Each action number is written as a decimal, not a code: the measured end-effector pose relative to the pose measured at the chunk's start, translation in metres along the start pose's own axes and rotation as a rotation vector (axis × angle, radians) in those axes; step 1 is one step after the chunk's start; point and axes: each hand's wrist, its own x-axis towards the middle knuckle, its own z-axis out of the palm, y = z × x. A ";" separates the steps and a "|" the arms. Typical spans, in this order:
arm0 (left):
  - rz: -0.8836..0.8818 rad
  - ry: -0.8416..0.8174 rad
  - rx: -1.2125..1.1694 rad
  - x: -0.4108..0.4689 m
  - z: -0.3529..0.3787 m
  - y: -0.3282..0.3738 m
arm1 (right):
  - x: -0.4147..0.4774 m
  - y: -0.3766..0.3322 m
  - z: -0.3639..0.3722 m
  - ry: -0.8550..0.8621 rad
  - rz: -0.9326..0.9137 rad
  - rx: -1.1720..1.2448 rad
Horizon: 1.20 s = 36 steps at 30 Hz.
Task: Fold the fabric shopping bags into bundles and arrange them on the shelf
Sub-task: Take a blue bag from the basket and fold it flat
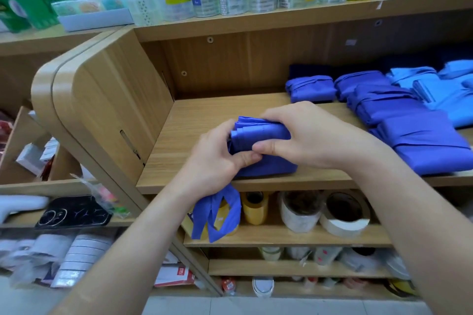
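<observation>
On the near-left part of the light wooden shelf [179,140], one royal-blue fabric shopping bag [263,135] is sitting half-rolled, mid-fold. Left hand [217,161] is clamping its left end, grip curled round the cloth. Right hand [309,135] is wrapping over the top, grip pinching the roll between thumb and fingers. Blue handle straps [217,215] are hanging loose over the near edge, not tucked yet. Far right, royal-blue folded bundles [311,89] and light-blue folded bundles [435,87] are lying on the same shelf. My read: several done, this one roughly halfway. Straps need wrapping, then the bundle is going beside the row. Unfolded stock left: cannot tell.
</observation>
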 end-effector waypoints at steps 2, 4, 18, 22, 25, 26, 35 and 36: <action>-0.021 -0.024 -0.029 0.000 -0.001 0.002 | -0.001 0.000 -0.001 0.053 -0.040 -0.003; -0.075 -0.081 0.013 -0.002 -0.010 0.002 | -0.003 0.000 -0.003 0.066 -0.043 -0.062; -0.149 0.373 -1.248 -0.034 -0.052 -0.012 | -0.015 0.025 -0.021 0.090 0.057 0.038; -0.240 0.403 -1.099 -0.037 -0.048 -0.015 | -0.013 0.028 -0.017 0.120 0.043 0.069; -0.274 0.334 -0.663 -0.039 -0.054 -0.020 | -0.011 0.030 -0.016 0.086 0.063 0.049; -0.256 0.299 -0.455 -0.039 -0.056 -0.019 | -0.011 0.029 -0.016 0.070 0.071 0.040; 0.522 0.183 0.844 -0.049 -0.043 0.021 | -0.004 0.021 -0.020 0.004 0.124 -0.040; 0.531 0.079 0.914 -0.048 -0.037 0.019 | -0.004 0.020 -0.021 -0.003 0.123 -0.043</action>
